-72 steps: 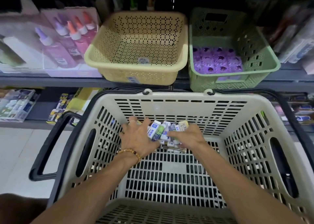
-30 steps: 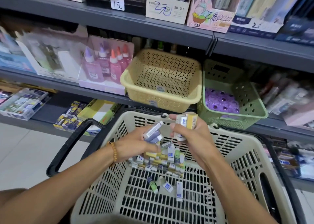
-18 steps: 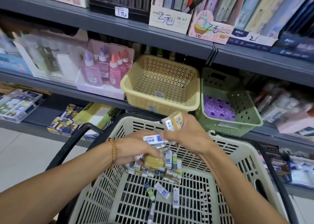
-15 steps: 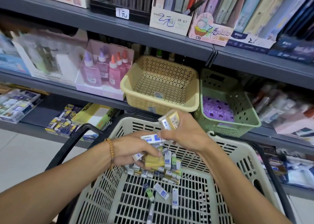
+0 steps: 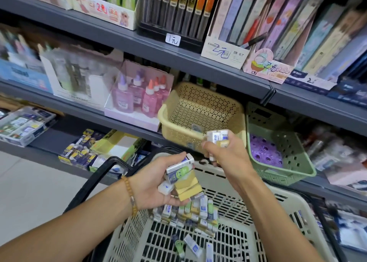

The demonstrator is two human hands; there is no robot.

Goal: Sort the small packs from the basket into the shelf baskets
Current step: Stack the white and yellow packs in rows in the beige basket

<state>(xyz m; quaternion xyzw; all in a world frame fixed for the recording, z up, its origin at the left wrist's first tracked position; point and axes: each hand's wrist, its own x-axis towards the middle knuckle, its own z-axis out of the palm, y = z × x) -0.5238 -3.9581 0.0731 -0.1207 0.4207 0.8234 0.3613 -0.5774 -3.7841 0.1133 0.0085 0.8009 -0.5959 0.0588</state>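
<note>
Hands are both full of small packs. The left hand (image 5: 154, 184) curls round a bunch of them (image 5: 181, 179) — white ones, a green one and some yellow ones — just above the big white basket (image 5: 288, 208). The right hand (image 5: 224, 154) is higher up and grips a few more packs (image 5: 218, 137) (white with blue labels, one yellow), right in front of the yellow shelf basket (image 5: 174, 130). That basket looks to have just one little pack (image 5: 195, 127) inside, though it is blurry. Beside it sits the green shelf basket (image 5: 286, 174) with purple packs (image 5: 265, 152) in it. Many more packs lie in a heap (image 5: 186, 215) at the far end of the white basket, and a few loose ones (image 5: 191, 244) lie nearer. Pink glue bottles (image 5: 139, 95) stand on the shelf to the left of the yellow basket.
</note>
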